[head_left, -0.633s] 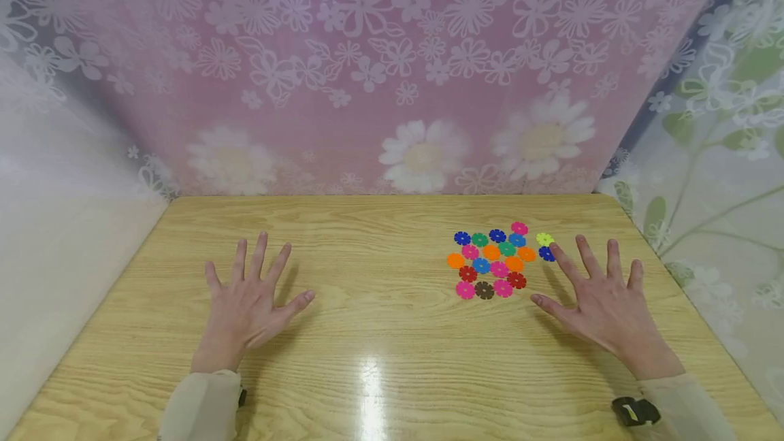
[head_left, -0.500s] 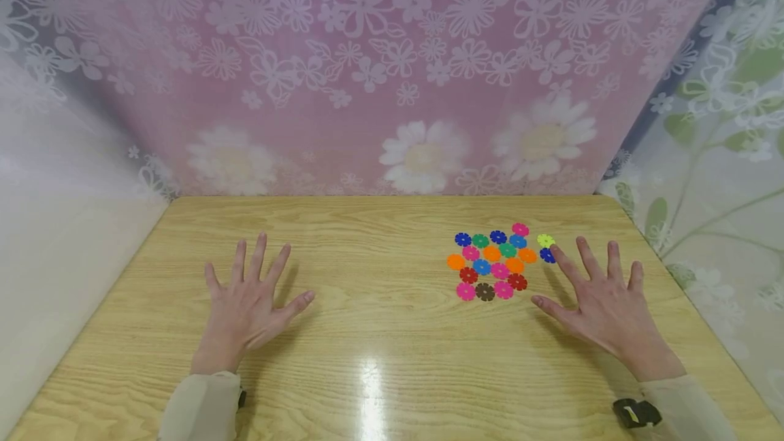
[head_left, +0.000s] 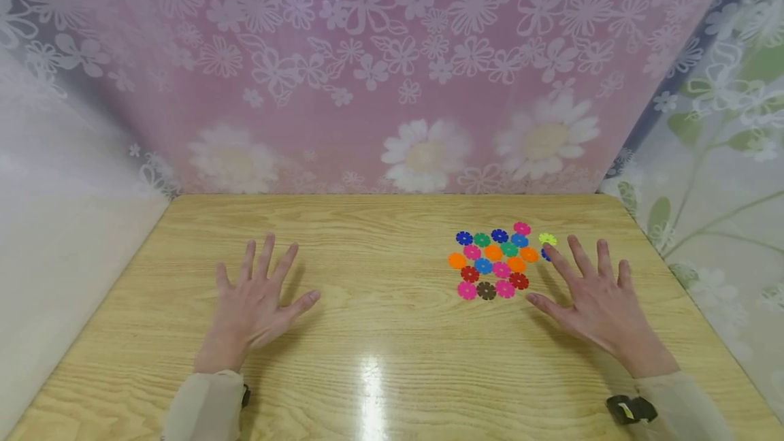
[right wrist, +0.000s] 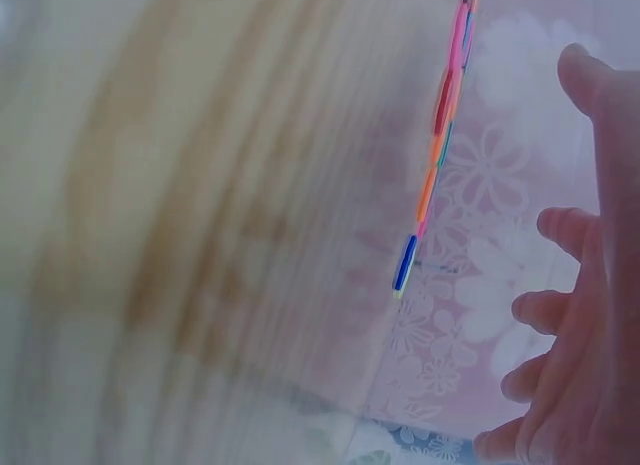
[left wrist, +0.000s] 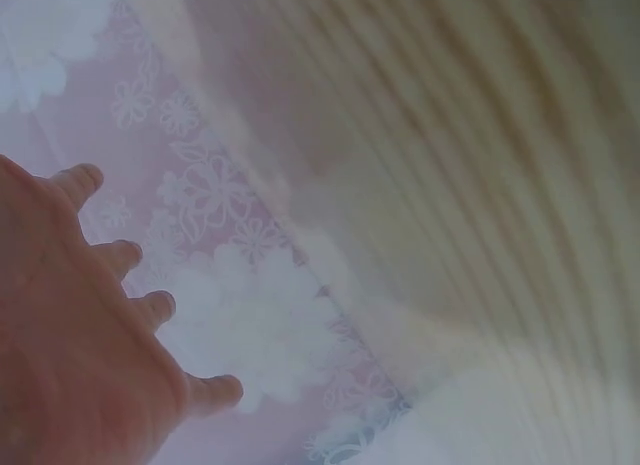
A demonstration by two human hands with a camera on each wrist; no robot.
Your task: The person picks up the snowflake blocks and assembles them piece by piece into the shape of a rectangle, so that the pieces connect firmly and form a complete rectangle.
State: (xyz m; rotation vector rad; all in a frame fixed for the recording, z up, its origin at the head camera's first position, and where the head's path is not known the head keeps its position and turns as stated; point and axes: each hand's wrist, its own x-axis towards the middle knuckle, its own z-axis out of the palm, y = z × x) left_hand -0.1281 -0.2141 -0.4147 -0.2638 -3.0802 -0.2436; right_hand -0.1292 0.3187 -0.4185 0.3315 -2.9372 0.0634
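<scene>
My left hand (head_left: 250, 305) is spread over the left part of the table, fingers straight and holding nothing. On the right, my right hand (head_left: 603, 308) hovers with spread fingers, also holding nothing. Its index fingertip overlaps a blue notched disc (head_left: 545, 254) in the head view, partly hiding it. A yellow notched disc (head_left: 548, 239) lies just behind that one. Left of this hand, several flat notched plastic discs (head_left: 493, 252) lie in a loose group, in pink, orange, blue, green, red and brown. In the right wrist view, the discs (right wrist: 440, 135) appear edge-on beyond the spread fingers (right wrist: 545, 310).
The wood-grain table (head_left: 380, 318) reaches back to a pink flowered curtain (head_left: 318, 107). A pale curtain (head_left: 73, 223) hangs along the left edge, and a leaf-patterned curtain (head_left: 723, 209) borders the right.
My left hand has shifted slightly right and my right hand slightly left, so its index finger covers more of the blue disc. The disc arrangement looks the same.
</scene>
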